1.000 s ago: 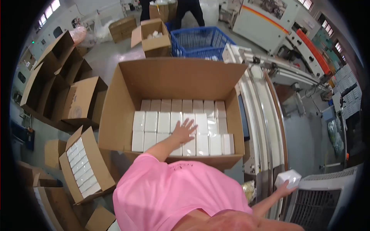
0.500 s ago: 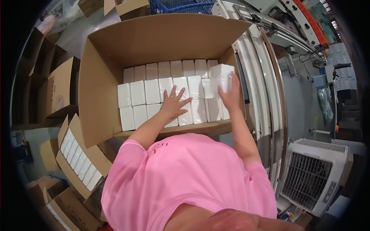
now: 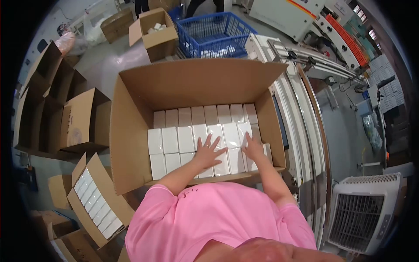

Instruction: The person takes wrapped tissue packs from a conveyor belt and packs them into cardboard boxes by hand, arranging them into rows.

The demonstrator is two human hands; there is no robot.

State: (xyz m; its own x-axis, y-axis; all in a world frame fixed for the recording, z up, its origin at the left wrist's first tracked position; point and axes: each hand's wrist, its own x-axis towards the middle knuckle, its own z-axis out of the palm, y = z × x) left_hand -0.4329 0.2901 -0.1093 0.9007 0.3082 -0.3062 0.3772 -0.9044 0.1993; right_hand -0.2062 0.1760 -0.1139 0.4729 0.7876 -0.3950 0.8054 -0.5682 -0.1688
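A large open cardboard carton [image 3: 131, 144] in front of me holds rows of white shrink-wrapped boxes [image 3: 178, 139]. My left hand [image 3: 209, 153] lies with spread fingers on top of the boxes near the middle, holding nothing. Toward the right end of the middle row, the fingers and thumb of my right hand [image 3: 253, 147] are on a white box [image 3: 244, 128], which sits level beside its neighbours. To its right, lower boxes show in a gap at the carton wall. My hands and forearms hide parts of the front row.
A blue crate [image 3: 218, 37] and an open carton [image 3: 159, 37] stand beyond. At left are brown cartons [image 3: 83, 118] and a carton of white boxes [image 3: 98, 201]. White machine rails [image 3: 301, 144] run along the right, near an air cooler [image 3: 362, 214]. People's legs show at the top.
My right hand has brought the white box down and left from above the carton's right end into the middle row. My left hand stays spread on the boxes. The view has tilted up.
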